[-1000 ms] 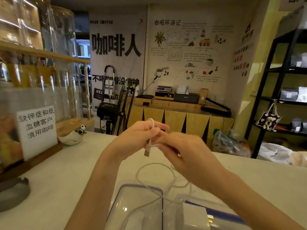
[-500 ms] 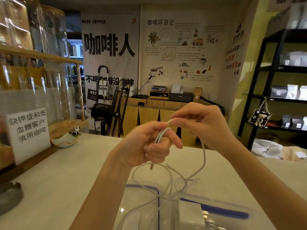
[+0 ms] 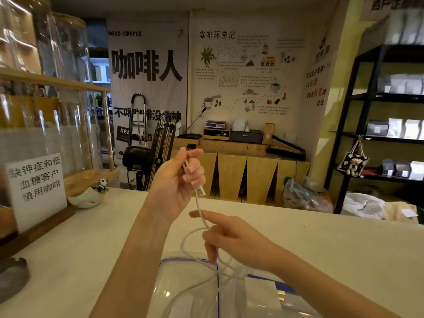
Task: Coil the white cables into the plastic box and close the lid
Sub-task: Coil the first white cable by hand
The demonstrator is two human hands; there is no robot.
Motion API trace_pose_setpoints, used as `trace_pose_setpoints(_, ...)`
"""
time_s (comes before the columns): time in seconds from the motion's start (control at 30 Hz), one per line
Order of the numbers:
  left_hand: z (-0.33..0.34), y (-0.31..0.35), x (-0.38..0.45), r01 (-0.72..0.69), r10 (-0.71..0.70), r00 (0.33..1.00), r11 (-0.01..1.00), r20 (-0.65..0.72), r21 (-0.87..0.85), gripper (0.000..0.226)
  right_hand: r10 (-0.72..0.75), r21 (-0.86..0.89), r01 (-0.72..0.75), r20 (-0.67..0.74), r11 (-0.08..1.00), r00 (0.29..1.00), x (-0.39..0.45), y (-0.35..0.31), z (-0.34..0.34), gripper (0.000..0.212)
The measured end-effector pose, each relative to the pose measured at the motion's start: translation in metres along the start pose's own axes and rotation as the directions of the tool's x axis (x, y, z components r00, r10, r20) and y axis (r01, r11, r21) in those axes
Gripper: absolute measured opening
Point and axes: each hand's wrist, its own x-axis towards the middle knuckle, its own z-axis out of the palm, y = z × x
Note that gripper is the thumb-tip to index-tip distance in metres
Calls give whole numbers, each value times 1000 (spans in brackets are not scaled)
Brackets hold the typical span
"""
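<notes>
My left hand (image 3: 176,182) is raised above the counter, its fingers closed on the plug end of a thin white cable (image 3: 199,206). The cable hangs down from that hand, passes between the fingers of my right hand (image 3: 231,237) and loops loosely into the clear plastic box (image 3: 195,292) at the bottom edge of the view. My right hand is lower, over the box, its index finger stretched out to the left. The box has blue trim and a white charger block (image 3: 263,297) shows through its wall. I cannot make out the lid.
The box stands on a pale counter (image 3: 91,244). At the left are a printed sign (image 3: 35,187), a small bowl with a panda figure (image 3: 88,196), big glass jars and a dark round dish (image 3: 11,278). Beyond the counter are a fan, a wooden cabinet and black shelves.
My right hand has dropped from above the left hand to below it, sliding along the cable. My left hand has turned palm up with the plug end sticking out.
</notes>
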Motion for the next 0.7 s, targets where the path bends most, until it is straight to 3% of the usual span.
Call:
trace_pose_setpoints(0.13,-6,-7,4,-97,131,986,953,-104,286,39,-17,-239,8,-34,971,999,-2,-12,-6,38)
trace_pose_setpoints(0.27,-7,-19,3,-180,315,932,833,-181,523,36,-94,-574,52,-45,817,995,-8,-24,-3,42)
trace_pose_setpoints(0.4,-5,-26,0,-139,426,889,599,-167,789,34,-201,-673,100,-74,733,977,-7,-37,-2,38)
trace_pose_setpoints(0.47,-2,-28,-2,-78,373,919,488,-128,869,33,-293,-706,129,-116,697,949,-3,-45,-11,31)
trace_pose_setpoints(0.57,3,-23,-3,-21,243,966,427,-93,904,35,-428,-795,180,-109,580,897,0,-52,-28,23)
trace_pose_setpoints(0.63,6,-16,-6,21,36,999,429,-40,903,42,-452,-811,174,-122,559,884,0,-56,-40,19)
trace_pose_setpoints(0.7,9,-9,-10,141,-229,973,512,-23,847,44,-419,-730,184,-152,658,895,0,-60,-50,20)
